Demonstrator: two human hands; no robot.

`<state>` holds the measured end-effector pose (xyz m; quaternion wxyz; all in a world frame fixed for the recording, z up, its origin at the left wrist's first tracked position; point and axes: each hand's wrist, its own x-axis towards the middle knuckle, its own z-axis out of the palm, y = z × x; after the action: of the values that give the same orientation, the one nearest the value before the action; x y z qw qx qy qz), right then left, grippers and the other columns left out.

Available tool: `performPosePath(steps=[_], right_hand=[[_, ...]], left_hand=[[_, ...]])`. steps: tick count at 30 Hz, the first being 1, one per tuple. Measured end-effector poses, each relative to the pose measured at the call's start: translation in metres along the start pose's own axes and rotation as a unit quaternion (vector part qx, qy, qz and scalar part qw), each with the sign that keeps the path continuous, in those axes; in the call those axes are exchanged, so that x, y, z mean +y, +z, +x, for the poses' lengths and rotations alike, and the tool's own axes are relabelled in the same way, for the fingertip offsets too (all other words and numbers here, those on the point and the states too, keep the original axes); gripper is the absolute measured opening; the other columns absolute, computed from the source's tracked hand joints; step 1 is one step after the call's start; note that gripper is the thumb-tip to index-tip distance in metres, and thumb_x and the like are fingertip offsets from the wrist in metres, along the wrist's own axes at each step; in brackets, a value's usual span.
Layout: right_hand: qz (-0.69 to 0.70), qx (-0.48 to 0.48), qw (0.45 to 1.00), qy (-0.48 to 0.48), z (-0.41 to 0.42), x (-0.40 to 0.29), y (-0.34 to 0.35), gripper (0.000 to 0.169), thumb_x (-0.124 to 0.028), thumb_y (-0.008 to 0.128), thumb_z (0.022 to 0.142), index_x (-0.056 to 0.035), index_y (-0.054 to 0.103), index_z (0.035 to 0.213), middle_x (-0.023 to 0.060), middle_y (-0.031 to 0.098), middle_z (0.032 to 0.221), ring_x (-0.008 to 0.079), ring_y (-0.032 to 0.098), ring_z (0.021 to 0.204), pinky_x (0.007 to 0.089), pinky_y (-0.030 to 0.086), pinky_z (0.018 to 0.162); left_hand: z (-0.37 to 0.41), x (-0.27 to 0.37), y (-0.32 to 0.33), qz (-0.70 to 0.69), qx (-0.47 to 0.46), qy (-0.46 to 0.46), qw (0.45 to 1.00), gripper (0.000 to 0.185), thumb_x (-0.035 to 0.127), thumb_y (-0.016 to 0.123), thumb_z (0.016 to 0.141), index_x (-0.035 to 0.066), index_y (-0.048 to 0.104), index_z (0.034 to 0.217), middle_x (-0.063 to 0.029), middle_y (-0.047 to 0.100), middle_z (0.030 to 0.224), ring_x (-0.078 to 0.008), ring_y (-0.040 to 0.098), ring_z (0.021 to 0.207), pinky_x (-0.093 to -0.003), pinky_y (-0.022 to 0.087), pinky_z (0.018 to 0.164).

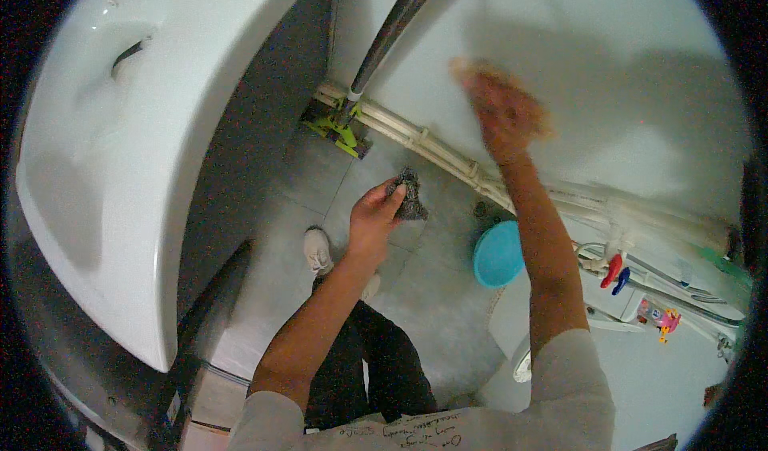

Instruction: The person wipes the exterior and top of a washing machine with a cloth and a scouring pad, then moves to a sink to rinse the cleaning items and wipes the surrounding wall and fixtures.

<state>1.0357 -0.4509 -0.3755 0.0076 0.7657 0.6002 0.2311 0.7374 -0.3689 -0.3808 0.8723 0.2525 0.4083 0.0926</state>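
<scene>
My left hand (373, 214) grips a dark grey, wiry scouring pad (411, 197), thumb on top, held above the tiled floor. My right hand (507, 112), blurred, is raised at the pale wall (576, 109). Something yellowish or tan shows along its edges, perhaps a cloth or sponge; the blur hides what it is and whether the hand touches the wall. A soft shadow falls on the wall beyond that hand.
A white washbasin (180, 169) fills the left side. A green flat mop (339, 130) leans in the corner by wall pipes (420, 137). A turquoise basin (497, 256) stands on the floor at right, near red (612, 271) and blue (621, 282) valve handles.
</scene>
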Motion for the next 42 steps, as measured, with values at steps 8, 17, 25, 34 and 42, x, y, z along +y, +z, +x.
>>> performPosePath(steps=[8, 17, 25, 34, 42], right_hand=[[0.149, -0.08, 0.985, 0.035, -0.013, -0.043, 0.016, 0.052, -0.017, 0.066, 0.085, -0.0242, 0.057, 0.136, 0.0039, 0.06, 0.126, 0.027, 0.054, 0.118, 0.0421, 0.042, 0.103], [-0.122, 0.317, 0.92, 0.195, 0.095, 0.047, -0.236, 0.031, -0.014, 0.077, 0.081, -0.0155, 0.074, 0.111, 0.0066, 0.065, 0.126, 0.0262, 0.054, 0.116, 0.0421, 0.039, 0.097], [-0.094, 0.262, 0.957, 0.083, 0.067, 0.024, -0.164, 0.047, -0.017, 0.087, 0.07, -0.02, 0.073, 0.114, 0.0004, 0.062, 0.109, 0.0232, 0.051, 0.108, 0.0367, 0.042, 0.091], [-0.05, 0.238, 0.969, 0.041, 0.199, -0.015, -0.196, 0.033, -0.02, 0.083, 0.072, -0.0191, 0.074, 0.104, -0.0084, 0.06, 0.119, 0.0183, 0.049, 0.11, 0.0371, 0.04, 0.087], [-0.046, 0.04, 0.995, -0.077, 0.146, 0.005, -0.197, 0.044, -0.019, 0.074, 0.074, -0.016, 0.069, 0.118, -0.0103, 0.057, 0.124, 0.0178, 0.05, 0.111, 0.0383, 0.041, 0.092]], left_hand=[[0.036, 0.022, 0.037, 0.036, -0.002, 0.154, 0.987, 0.033, 0.013, 0.071, 0.092, 0.006, 0.067, 0.124, 0.0012, 0.067, 0.101, -0.0074, 0.06, 0.087, -0.0218, 0.048, 0.074], [0.014, 0.174, 0.21, 0.291, 0.119, 0.71, 0.63, 0.041, 0.004, 0.07, 0.083, 0.014, 0.07, 0.123, -0.0106, 0.065, 0.104, -0.0284, 0.059, 0.094, -0.0382, 0.046, 0.088], [0.079, 0.056, 0.161, 0.309, 0.076, 0.556, 0.768, 0.046, -0.009, 0.068, 0.077, 0.012, 0.072, 0.118, -0.0072, 0.057, 0.098, -0.0252, 0.056, 0.088, -0.035, 0.05, 0.08], [0.02, 0.088, 0.157, 0.174, 0.042, 0.45, 0.875, 0.047, -0.013, 0.06, 0.083, 0.006, 0.068, 0.125, -0.0089, 0.057, 0.1, -0.0186, 0.057, 0.092, -0.0265, 0.049, 0.081], [-0.006, 0.113, 0.149, 0.192, 0.086, 0.452, 0.867, 0.042, -0.01, 0.063, 0.085, 0.006, 0.068, 0.124, -0.0082, 0.058, 0.101, -0.0169, 0.057, 0.09, -0.0267, 0.05, 0.079]])
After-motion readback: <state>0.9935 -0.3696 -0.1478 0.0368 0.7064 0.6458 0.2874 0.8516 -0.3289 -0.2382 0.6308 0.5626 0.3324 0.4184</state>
